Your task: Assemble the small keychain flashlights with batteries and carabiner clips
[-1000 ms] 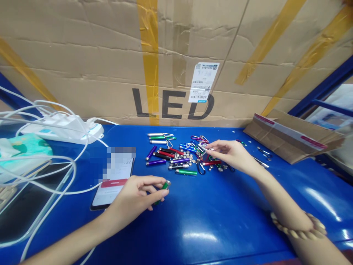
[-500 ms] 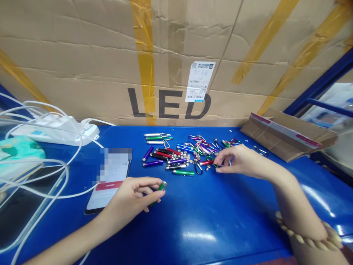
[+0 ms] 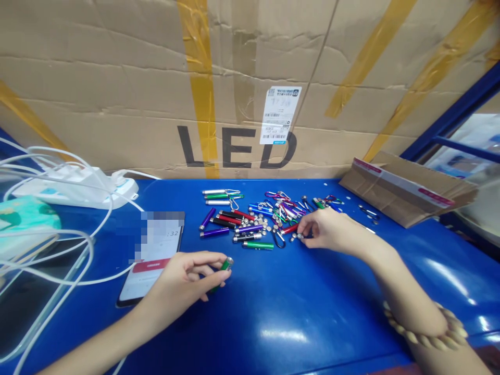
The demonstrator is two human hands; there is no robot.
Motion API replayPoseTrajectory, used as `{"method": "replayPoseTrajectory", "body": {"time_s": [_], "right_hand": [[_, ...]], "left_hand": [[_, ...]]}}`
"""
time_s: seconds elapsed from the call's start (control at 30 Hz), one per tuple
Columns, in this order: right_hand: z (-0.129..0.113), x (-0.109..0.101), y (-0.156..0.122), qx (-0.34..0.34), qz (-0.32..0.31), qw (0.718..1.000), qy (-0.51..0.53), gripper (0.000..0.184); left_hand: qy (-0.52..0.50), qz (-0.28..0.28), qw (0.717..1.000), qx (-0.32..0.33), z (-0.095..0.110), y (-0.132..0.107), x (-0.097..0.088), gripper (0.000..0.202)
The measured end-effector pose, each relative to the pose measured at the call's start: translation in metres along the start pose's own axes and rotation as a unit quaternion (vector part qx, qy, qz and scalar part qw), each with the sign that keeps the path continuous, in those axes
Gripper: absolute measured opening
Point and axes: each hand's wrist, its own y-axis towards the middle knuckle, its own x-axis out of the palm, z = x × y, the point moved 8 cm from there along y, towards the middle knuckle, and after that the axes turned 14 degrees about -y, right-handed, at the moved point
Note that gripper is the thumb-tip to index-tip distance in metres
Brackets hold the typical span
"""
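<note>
Between the thumb and fingers of our left hand we have a green tube pinched above the counter, its silver end up and clear. The fingers of our right hand are drawn narrow, low over the counter, with small silver pieces right at the tips; we cannot tell whether one is gripped or merely touched. We judge the tube light, stiff and smooth enough to roll or slip, so we would hold it round the barrel; the silver pieces look hard and fiddly, best taken by their edges. Just beyond the right fingertips lies a red tube, then a black carabiner, a scatter of silver discs and a loose green tube. Our left fingers cover much of the held tube's barrel, and the right hand hides part of the pile behind it. The tangled clips are hard to count, and the phone has its upper corner blurred into blocks and one side under our wrist.
</note>
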Motion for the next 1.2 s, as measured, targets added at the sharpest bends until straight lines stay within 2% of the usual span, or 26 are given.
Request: {"method": "replayPoseTrajectory", "body": {"time_s": [0.3, 0.47, 0.6, 0.7, 0.8, 0.87, 0.93, 1.03, 1.2], "right_hand": [[-0.011, 0.008, 0.005, -0.046, 0.012, 0.997, 0.054, 0.009], [-0.016, -0.01, 0.005, -0.063, 0.083, 0.992, 0.065, 0.011], [-0.038, -0.029, -0.003, -0.1, 0.151, 0.979, 0.095, 0.012], [-0.067, -0.036, -0.014, -0.153, 0.197, 0.949, 0.194, 0.014], [-0.094, -0.023, -0.02, -0.179, 0.156, 0.923, 0.303, 0.017], [-0.109, -0.01, -0.022, -0.182, 0.11, 0.912, 0.35, 0.02], [-0.12, -0.004, -0.026, -0.2, 0.091, 0.9, 0.378, 0.021], [-0.125, -0.006, -0.03, -0.237, 0.125, 0.89, 0.369, 0.022], [-0.123, -0.011, -0.033, -0.251, 0.184, 0.9, 0.304, 0.024]], "left_hand": [[0.002, -0.002, 1.0, -0.002, 0.003, -0.004, 0.002, 0.036], [0.003, 0.004, 1.0, 0.006, 0.003, -0.004, 0.001, 0.036], [0.036, 0.018, 0.997, 0.064, 0.011, -0.005, -0.001, 0.032], [0.057, -0.007, 0.992, 0.116, 0.019, -0.008, 0.005, 0.027], [0.061, -0.039, 0.99, 0.123, 0.019, -0.013, 0.013, 0.028], [0.078, -0.053, 0.986, 0.139, 0.021, -0.016, 0.017, 0.027], [0.099, -0.069, 0.981, 0.154, 0.023, -0.018, 0.021, 0.025], [0.122, -0.092, 0.977, 0.151, 0.022, -0.019, 0.024, 0.023], [0.133, -0.1, 0.976, 0.141, 0.023, -0.018, 0.025, 0.02]]}}
